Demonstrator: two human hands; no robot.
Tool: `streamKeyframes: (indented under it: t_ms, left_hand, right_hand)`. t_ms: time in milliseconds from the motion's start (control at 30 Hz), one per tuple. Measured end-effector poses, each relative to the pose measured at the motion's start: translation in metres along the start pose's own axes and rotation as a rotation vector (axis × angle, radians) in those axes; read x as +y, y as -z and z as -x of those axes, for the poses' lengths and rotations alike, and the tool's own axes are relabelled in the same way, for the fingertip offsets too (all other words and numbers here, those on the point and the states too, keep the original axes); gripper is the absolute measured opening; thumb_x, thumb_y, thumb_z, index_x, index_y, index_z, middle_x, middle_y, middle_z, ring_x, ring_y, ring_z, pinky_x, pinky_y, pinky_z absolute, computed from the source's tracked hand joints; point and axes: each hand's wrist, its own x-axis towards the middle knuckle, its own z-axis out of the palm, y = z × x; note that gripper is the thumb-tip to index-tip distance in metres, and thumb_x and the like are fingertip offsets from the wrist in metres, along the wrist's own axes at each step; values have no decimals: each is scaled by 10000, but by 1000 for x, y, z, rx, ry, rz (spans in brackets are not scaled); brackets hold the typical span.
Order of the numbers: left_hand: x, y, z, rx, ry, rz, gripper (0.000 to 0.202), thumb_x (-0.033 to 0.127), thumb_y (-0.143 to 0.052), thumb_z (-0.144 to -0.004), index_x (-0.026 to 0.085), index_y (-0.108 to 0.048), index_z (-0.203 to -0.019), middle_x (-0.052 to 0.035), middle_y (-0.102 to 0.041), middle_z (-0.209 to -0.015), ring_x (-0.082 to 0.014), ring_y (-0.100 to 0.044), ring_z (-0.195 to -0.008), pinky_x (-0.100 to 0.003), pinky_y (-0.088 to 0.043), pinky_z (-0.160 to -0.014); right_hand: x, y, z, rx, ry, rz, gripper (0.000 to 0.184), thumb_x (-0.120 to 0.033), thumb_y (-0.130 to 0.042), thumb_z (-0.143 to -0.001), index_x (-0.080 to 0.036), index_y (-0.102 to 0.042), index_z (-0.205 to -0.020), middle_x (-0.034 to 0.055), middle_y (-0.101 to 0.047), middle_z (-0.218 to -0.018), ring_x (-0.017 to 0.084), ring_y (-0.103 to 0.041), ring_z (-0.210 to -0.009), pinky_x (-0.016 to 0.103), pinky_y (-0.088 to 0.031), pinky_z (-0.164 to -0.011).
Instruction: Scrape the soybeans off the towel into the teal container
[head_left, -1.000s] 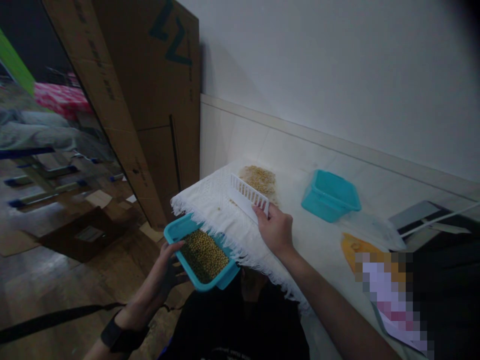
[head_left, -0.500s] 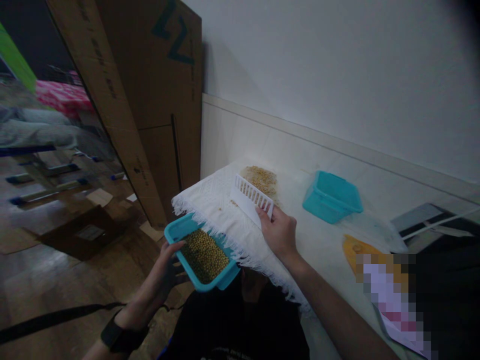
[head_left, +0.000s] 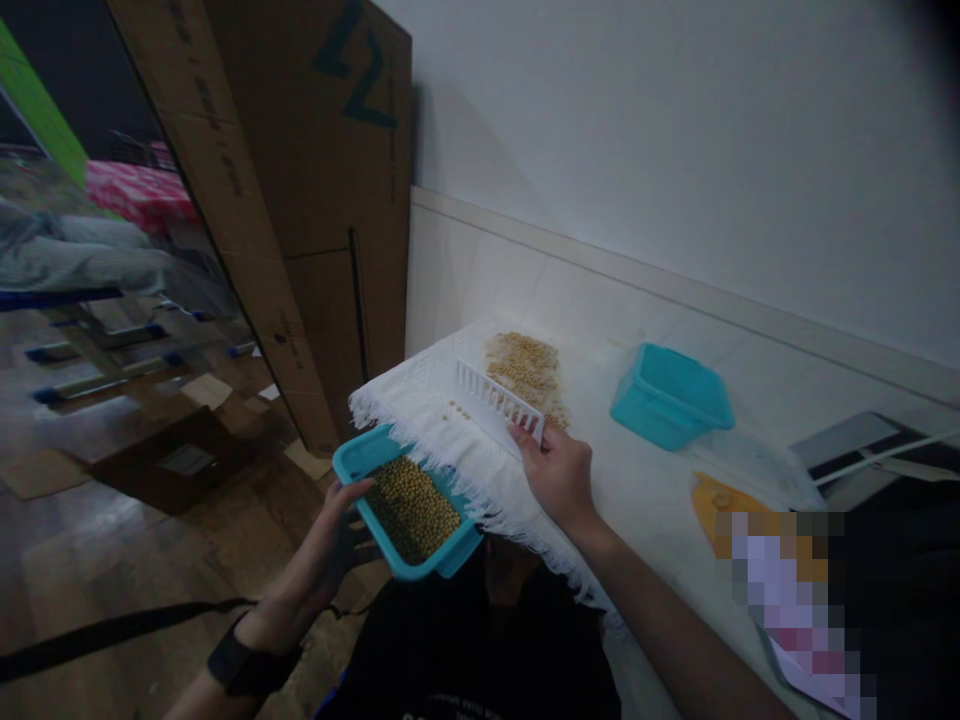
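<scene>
Head view: we find the right grip (head_left: 559, 475) pinched on the near end of a white slotted tool (head_left: 484, 408), thumb on the flat part, fingers partly hidden from us. Compared with half a second earlier, the tool sits lower and further left, closer to the front edge of the white fringed cloth (head_left: 409, 400). More of the loose bean pile (head_left: 525, 360) is now exposed behind its slots, and the pile's spread reaches further toward the right grip. We count several stray beans (head_left: 459, 408) on the cloth in front of the tool, where the previous frame showed fewer.

The left grip (head_left: 337, 520) is closed on the rim of a teal tray (head_left: 358, 455), thumb over the edge, other fingers along the outer side. We see no clear change in its hold. The tray sits below the cloth's fringe, which overhangs its far side; beans (head_left: 420, 505) cover much of its bottom. A second teal container (head_left: 649, 420) stands upright on the worktop (head_left: 622, 530), right of the pile and well apart from both grips. We note everything displaced slightly rightward in view, the cardboard box (head_left: 300, 150) included.
</scene>
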Motion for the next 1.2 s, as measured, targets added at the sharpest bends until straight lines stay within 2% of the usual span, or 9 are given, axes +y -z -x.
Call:
streamKeyframes:
  t_ms: [100, 333, 467, 567, 700, 1000, 1067, 1200]
  left_hand:
    - [1, 3, -2, 2, 3, 1, 761, 593, -903, -814, 335, -596, -1461, -79, -821, -1100, -330, -828, -949, -499, -659, -874]
    - [3, 5, -4, -7, -17, -14, 767, 602, -877, -845, 316, -567, -1486, -90, -808, -1110, -310, -816, -922, -457, -666, -812]
    - [1, 5, -4, -1, -11, -14, 835, 611, -890, -826, 317, -542, -1525, -87, -793, -1111, -309, -804, -923, -465, -672, -806]
    - [0, 6, -5, 3, -20, -6, 839, 602, -891, -829, 320, -543, -1538, -82, -785, -1123, -291, -793, -925, -439, -667, -793]
    - [0, 7, -7, 16, -19, -2, 777, 576, -873, -855, 328, -558, -1521, -75, -781, -1102, -280, -792, -890, -431, -663, -781]
    - [0, 7, -7, 20, -29, 6, 741, 578, -889, -836, 318, -581, -1458, -79, -790, -1105, -294, -800, -907, -447, -661, -796]
    - [1, 6, -6, 26, -39, 1, 691, 567, -884, -841, 317, -594, -1416, -65, -777, -1073, -284, -790, -880, -438, -659, -776]
    - [1, 4, -5, 13, -38, 1, 715, 567, -893, -828, 325, -590, -1428, -56, -774, -1064, -278, -786, -860, -428, -655, -753]
  right_hand:
    - [0, -1, 5, -9, -51, -92, 364, -527, -686, -1019, -222, -838, -888, 87, -852, -778, 257, -790, -673, 308, -583, -625]
    - [0, 3, 12, 16, -81, -107, 393, -534, -716, -998, -211, -804, -793, 74, -807, -681, 240, -748, -582, 307, -568, -585]
    - [1, 11, 19, 7, -104, -99, 376, -533, -715, -996, -215, -827, -830, 79, -827, -724, 252, -777, -636, 320, -606, -644]
    - [1, 15, 22, -14, -113, -115, 362, -523, -719, -990, -213, -845, -850, 73, -837, -737, 248, -782, -636, 313, -601, -631]
    - [-2, 17, 22, -33, -111, -161, 349, -518, -752, -969, -214, -849, -828, 59, -836, -725, 236, -771, -619, 288, -570, -575]
    - [-18, 17, 27, -86, -58, -256, 349, -512, -765, -986, -207, -861, -847, 40, -834, -730, 207, -759, -596, 265, -573, -578]
    - [-15, 21, 24, -61, -47, -216, 350, -521, -765, -990, -205, -874, -886, 47, -842, -746, 211, -765, -606, 266, -573, -582]
    - [1, 28, 13, 97, -62, -23, 428, -590, -734, -994, -197, -864, -886, 74, -830, -721, 219, -743, -574, 280, -533, -562]
